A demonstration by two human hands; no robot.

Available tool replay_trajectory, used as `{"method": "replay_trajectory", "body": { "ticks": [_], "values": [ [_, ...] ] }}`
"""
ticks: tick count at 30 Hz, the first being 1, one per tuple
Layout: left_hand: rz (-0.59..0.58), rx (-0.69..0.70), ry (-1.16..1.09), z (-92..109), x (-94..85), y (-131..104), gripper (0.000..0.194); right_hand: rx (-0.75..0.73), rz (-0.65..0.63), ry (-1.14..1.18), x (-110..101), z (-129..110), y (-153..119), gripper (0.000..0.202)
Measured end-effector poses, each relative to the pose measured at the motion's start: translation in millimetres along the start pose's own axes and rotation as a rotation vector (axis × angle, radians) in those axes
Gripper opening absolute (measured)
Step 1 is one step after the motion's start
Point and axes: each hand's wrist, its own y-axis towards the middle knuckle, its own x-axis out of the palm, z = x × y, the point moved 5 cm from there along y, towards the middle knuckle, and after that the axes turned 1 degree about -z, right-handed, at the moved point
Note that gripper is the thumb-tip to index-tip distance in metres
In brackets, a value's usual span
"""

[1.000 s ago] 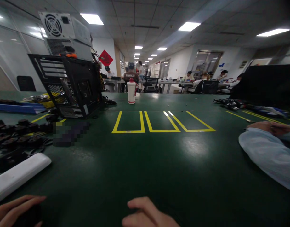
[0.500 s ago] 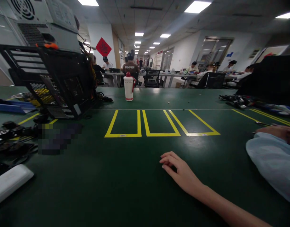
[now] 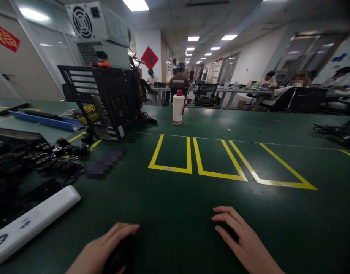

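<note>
My left hand (image 3: pixel 105 245) is at the lower edge of the head view, its fingers curved around a black shape (image 3: pixel 120 253). The hand hides most of that shape, and its kind cannot be made out. My right hand (image 3: pixel 243 238) rests on the green tabletop (image 3: pixel 175 213) with its fingers apart and slightly bent, holding nothing. Beyond the two hands, yellow tape outlines (image 3: pixel 220 176) mark three box shapes on the tabletop. To the left of my left hand lies a white power strip (image 3: pixel 39 220).
A black computer case (image 3: pixel 106 99) with a metal power supply (image 3: pixel 97 23) on top stands at the far left. Black cables and parts (image 3: pixel 46 163) lie in front of it, beside a blue tray (image 3: pixel 49 120). A white bottle (image 3: pixel 178 108) stands mid-table. Several people sit at desks behind.
The view has turned left, shifting the scene rightward. My left hand has come into view with the black shape. Another person's light-blue sleeve and hand at the right have left the view.
</note>
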Motion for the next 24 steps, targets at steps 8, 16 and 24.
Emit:
{"method": "replay_trajectory", "body": {
  "ticks": [8,16,24],
  "values": [
    [-0.205,0.311,-0.032,84.0,34.3,164.5,0.059,0.080,0.266,0.145,-3.3,-11.3,23.4,0.019],
    [-0.001,0.254,0.093,106.7,68.6,255.5,0.053,0.048,0.462,0.538,-10.7,9.9,95.8,0.024],
    [0.110,0.202,0.110,113.1,68.1,240.0,0.056,-0.039,0.328,0.611,-18.5,18.3,112.3,0.028]
  ]
}}
